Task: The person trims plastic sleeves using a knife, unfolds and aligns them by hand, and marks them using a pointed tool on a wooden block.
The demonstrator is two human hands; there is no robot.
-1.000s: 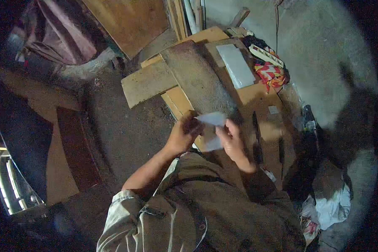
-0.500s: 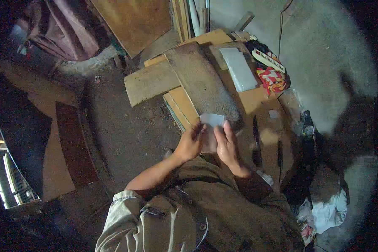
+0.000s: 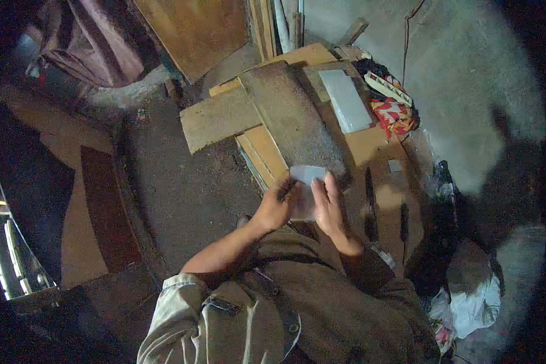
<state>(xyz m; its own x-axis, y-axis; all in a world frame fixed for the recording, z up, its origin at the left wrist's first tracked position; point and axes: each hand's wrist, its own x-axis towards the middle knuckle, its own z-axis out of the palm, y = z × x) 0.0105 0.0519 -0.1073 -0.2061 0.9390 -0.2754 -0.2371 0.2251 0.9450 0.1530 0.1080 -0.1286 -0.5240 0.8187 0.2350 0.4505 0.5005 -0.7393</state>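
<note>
Between my two hands is a small stack of whitish, translucent sheets point(image 3: 308, 174), held upright above the near end of a worn board. My left hand point(image 3: 276, 203) grips its left edge, fingers curled against it. On the other side, my right hand point(image 3: 329, 206) presses along the right edge with the fingers fairly straight. The worn brown board point(image 3: 291, 112) lies just beyond my fingertips. Whether the piece is one folded sheet or several is too blurred to make out.
A long white plastic-wrapped pack point(image 3: 347, 100) lies on the board surface to the right, near a red-and-yellow cloth point(image 3: 394, 115) and a pale power strip point(image 3: 387, 88). Dark slim tools point(image 3: 370, 200) lie nearer me. A plywood sheet point(image 3: 194, 33) leans at the back.
The fingers of my right hand have shifted slightly on the whitish sheets. Both hands stay in nearly the same place, and the surroundings look unchanged.
</note>
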